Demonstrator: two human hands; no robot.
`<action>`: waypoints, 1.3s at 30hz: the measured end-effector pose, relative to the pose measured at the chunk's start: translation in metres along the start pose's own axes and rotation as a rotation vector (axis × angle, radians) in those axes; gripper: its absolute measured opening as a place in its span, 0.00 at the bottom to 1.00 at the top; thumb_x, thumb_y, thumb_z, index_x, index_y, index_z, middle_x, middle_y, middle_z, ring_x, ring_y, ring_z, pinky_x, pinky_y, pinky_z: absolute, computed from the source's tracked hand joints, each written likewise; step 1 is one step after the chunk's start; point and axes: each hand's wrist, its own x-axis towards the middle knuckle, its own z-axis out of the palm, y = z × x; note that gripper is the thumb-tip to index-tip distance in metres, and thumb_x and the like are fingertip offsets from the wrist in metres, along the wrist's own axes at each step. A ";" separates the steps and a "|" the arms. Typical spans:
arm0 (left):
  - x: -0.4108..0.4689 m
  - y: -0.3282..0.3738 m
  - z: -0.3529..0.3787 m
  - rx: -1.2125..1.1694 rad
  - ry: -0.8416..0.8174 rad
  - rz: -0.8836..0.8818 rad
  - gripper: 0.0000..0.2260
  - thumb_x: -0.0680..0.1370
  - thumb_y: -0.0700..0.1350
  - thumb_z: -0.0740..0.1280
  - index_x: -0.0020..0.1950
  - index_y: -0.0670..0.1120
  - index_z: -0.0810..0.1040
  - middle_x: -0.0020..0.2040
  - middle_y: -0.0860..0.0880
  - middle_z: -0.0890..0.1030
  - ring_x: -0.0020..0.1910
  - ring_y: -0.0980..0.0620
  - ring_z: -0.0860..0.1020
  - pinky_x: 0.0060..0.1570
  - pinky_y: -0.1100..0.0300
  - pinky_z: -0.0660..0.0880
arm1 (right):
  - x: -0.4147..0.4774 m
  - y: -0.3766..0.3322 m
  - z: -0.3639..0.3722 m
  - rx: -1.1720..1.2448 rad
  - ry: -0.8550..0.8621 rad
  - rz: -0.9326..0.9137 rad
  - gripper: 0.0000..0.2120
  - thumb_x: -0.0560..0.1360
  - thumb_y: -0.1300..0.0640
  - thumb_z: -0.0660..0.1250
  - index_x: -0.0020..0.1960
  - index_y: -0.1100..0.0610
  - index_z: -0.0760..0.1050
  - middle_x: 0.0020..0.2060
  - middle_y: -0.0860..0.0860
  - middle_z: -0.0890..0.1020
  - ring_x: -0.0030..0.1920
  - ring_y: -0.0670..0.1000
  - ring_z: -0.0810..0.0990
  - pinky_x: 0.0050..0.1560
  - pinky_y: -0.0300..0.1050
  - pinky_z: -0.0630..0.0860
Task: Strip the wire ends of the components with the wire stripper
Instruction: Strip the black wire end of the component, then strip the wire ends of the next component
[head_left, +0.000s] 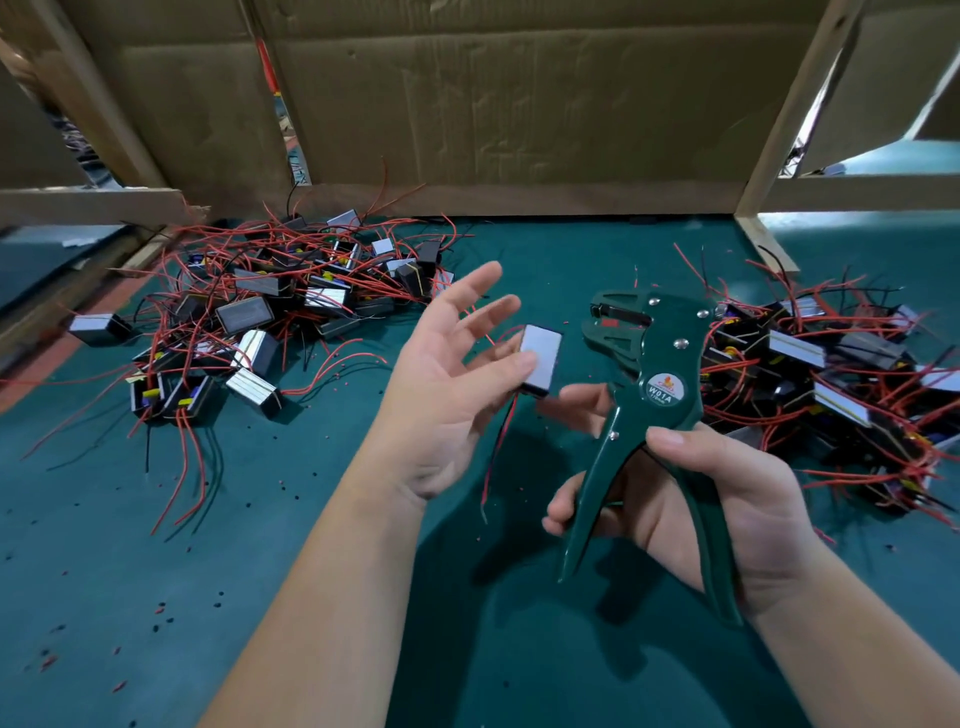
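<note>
Centre right of the frame: dark green wire stripper (660, 395), upright with the head up. Silver rivets and a round label reading W01A on the body, handles spread in a V. Clamped at the handles by right hand (727, 499), thumb laid across just below the label, fingers curled round from behind.

Just left of the stripper head: one component (541, 358), a small black block with a silvery face, touching a fingertip of left hand (452, 374). Palm up, fingers straight and spread, not closed round the block. Beneath it, thin red and black wires (493, 457) hanging down.

On the green mat (311, 545), heaps of like blocks tangled in red wire: left pile (270, 312) at middle left, right pile (831, 374) at middle right.
</note>
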 end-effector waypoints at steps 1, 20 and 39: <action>0.000 0.000 0.001 0.017 0.032 -0.003 0.26 0.72 0.30 0.68 0.63 0.55 0.73 0.59 0.49 0.76 0.45 0.61 0.79 0.43 0.68 0.76 | 0.000 0.000 0.000 -0.003 -0.016 0.010 0.35 0.59 0.52 0.79 0.62 0.65 0.76 0.57 0.69 0.75 0.38 0.66 0.81 0.45 0.63 0.77; -0.004 -0.003 0.008 -0.023 -0.122 -0.038 0.13 0.83 0.34 0.51 0.54 0.45 0.73 0.50 0.46 0.82 0.47 0.50 0.82 0.38 0.56 0.80 | 0.000 0.000 0.000 0.144 -0.231 0.095 0.36 0.65 0.52 0.73 0.69 0.62 0.70 0.67 0.58 0.75 0.41 0.58 0.81 0.49 0.58 0.77; -0.007 -0.013 0.006 0.663 -0.218 -0.077 0.04 0.80 0.43 0.64 0.51 0.52 0.77 0.56 0.42 0.78 0.42 0.61 0.77 0.47 0.67 0.72 | 0.000 -0.009 -0.002 0.278 -0.041 0.030 0.40 0.58 0.54 0.76 0.67 0.67 0.71 0.56 0.59 0.80 0.38 0.59 0.81 0.44 0.57 0.81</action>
